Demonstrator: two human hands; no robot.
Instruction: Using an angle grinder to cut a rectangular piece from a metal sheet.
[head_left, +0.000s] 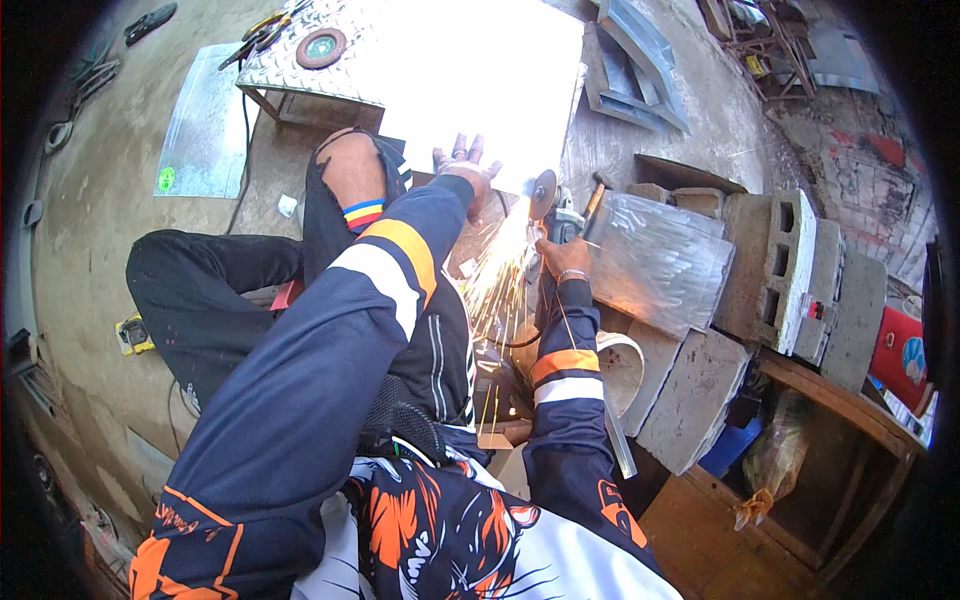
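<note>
My left hand (468,168) lies with fingers spread on the near edge of a glaring white sheet (470,80), whose surface is washed out by light. In my right hand (566,260) is an angle grinder (566,223), gripped by its body. Its round disc (543,195) stands upright at the sheet's near right corner. Orange sparks (500,270) spray from there down toward my lap. Just right of the grinder, a hammer (594,210) with a wooden handle leans by a scuffed metal plate (660,260).
A tread-plate table (355,25) carries a loose grinding disc (320,48) and pliers (262,32). A galvanized sheet (200,125) lies on the floor at left, with a yellow tape measure (133,336) nearer. Concrete blocks (790,265), a white bucket (622,372) and a metal frame (640,75) stand right.
</note>
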